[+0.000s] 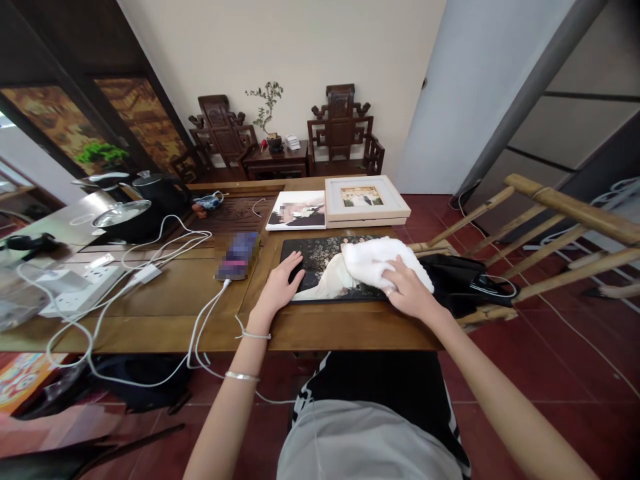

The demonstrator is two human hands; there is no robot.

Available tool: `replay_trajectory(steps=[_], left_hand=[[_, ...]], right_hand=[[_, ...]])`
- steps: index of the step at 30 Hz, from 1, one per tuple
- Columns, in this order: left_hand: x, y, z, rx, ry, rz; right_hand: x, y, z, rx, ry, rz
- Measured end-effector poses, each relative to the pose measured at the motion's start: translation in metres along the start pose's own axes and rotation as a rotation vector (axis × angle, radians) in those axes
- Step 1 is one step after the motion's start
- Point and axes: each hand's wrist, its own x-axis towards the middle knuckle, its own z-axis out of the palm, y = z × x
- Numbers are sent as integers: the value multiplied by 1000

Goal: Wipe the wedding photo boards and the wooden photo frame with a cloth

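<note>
A spread left hand (281,285) is touching the photo panel (320,257); the right hand (409,290) is gripping cloth (373,260); hard pushing could slide the panel.

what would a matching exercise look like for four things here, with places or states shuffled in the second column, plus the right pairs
Column one
1. white cloth
2. left hand
3. pixelated device
4. power strip

Column two
A. has a white cable plugged into its near end
B. near the left end of the table
C. held by the right hand
D. rests on the left part of the dark picture

Right pairs: 1-C, 2-D, 3-A, 4-B
</note>
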Motion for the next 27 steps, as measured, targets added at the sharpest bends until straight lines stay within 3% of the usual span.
replay_trajectory(steps=[5, 9, 13, 22, 27], left_hand=[[0, 0, 1, 2, 1, -5], [-1, 0, 1, -2, 11, -4], [-1, 0, 0, -3, 1, -6], [0, -1, 0, 2, 10, -4], [-1, -2, 0, -6, 4, -8]], right_hand=[[-50, -29, -7, 68, -4, -23], [-56, -34, -8, 97, -8, -4], [-30, -22, -7, 56, -2, 52], [76, 26, -2, -43, -53, 120], [97, 35, 6, -107, -48, 122]])
